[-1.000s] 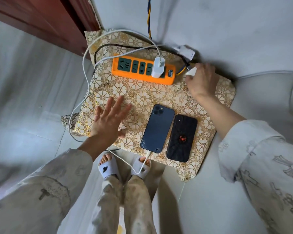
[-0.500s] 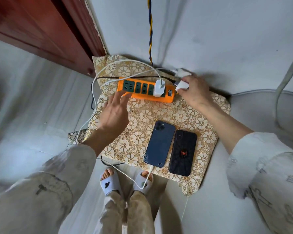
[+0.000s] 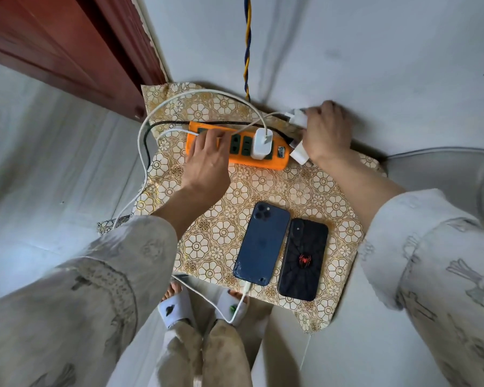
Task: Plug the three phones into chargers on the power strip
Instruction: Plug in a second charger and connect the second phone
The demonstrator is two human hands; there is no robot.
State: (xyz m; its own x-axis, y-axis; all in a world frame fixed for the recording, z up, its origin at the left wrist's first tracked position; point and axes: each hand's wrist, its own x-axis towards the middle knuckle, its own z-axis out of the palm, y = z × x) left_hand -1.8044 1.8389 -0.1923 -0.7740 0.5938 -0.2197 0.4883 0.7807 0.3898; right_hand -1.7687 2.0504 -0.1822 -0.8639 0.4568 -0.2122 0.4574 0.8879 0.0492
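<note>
An orange power strip (image 3: pixel 266 162) lies at the far side of a gold flowered mat (image 3: pixel 280 191). One white charger (image 3: pixel 261 143) is plugged into it, and its cable runs round to a blue phone (image 3: pixel 260 243) lying face down. A black phone with a red spider (image 3: pixel 303 258) lies beside it, with no cable in it. My left hand (image 3: pixel 207 160) rests on the strip's left end, fingers on the sockets. My right hand (image 3: pixel 326 132) is at the strip's right end, closed on two white chargers (image 3: pixel 299 155). Only two phones are in view.
A red-brown wooden door (image 3: pixel 67 51) stands at the far left. A twisted blue and yellow cord (image 3: pixel 247 51) hangs down the grey wall to the strip. White and black cables (image 3: pixel 143 141) loop off the mat's left edge. My sandalled feet (image 3: pixel 201 305) are at the mat's near edge.
My left hand went from flat on the mat up onto the strip's left end. My right hand stayed at the strip's right end with the white charger and now also grips a second one.
</note>
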